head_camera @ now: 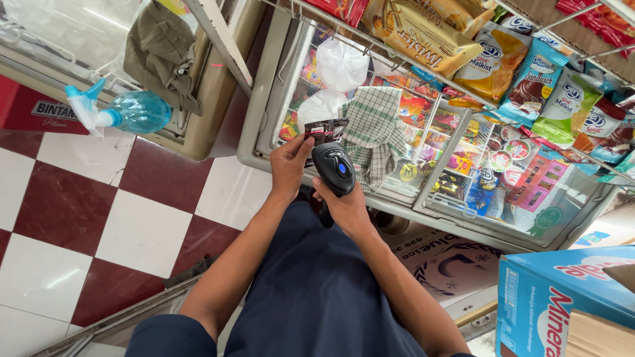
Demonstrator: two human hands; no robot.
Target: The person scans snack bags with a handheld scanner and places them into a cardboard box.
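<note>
While the left hand (289, 164) pinches a small dark red sachet (325, 130) by its lower left corner, the right hand (346, 206) is clenched around the grip of a black handheld barcode scanner (335, 168), whose head sits just below the sachet. Both are held above the near edge of a glass-topped chest freezer (423, 142).

Handling: the sachet appears light, thin and flexible, and its glossy film is probably slippery. A pinch at a sealed edge, as shown, looks the safest hold and leaves the printed face exposed.

A checked cloth (374, 135) and white plastic bags (337, 76) lie on the freezer lid beside the sachet. A blue spray bottle (129, 111) rests on a second freezer, well apart.

Not determinable: the sachet contents, the scanner's lower grip behind the hand, and the scanner trigger.
</note>
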